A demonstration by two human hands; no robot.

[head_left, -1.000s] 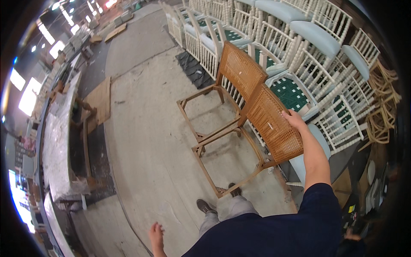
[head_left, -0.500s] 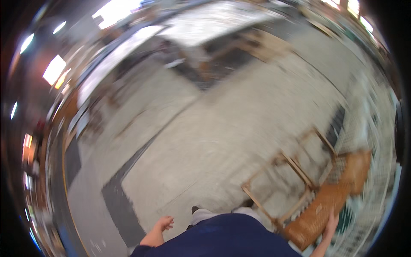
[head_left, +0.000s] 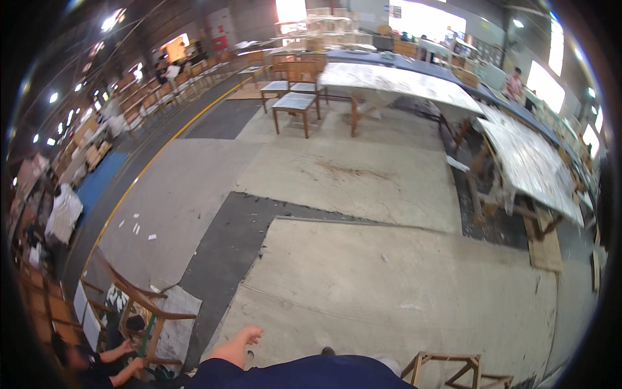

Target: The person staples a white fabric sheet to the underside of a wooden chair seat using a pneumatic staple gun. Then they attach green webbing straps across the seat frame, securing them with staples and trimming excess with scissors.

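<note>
From my end I see the left hand [head_left: 250,334] held out over the pale floor covering [head_left: 389,285], its fingers loosely bent and relaxed, with nothing visible in its grasp. The right hand lies outside my view, so I cannot tell how it stands or whether it grips anything. The wooden chair frame [head_left: 450,357] sits at the lower edge, to the right of the dark blue shirt [head_left: 311,371], well apart from the left hand; its bare bars show no seat, and the rest of it is cut off from me.

At lower left I make out a co-worker [head_left: 84,363] with both arms reaching to another wooden chair [head_left: 149,310]; I cannot tell how firmly those fingers hold it. A dark floor strip [head_left: 220,243] runs between the pale covering and a yellow line [head_left: 175,139]. Farther off, I have a table [head_left: 402,83] under a shiny whitish cover, a pale-seated chair [head_left: 295,102] near its left end, and a second covered table [head_left: 531,165] toward the right.
</note>
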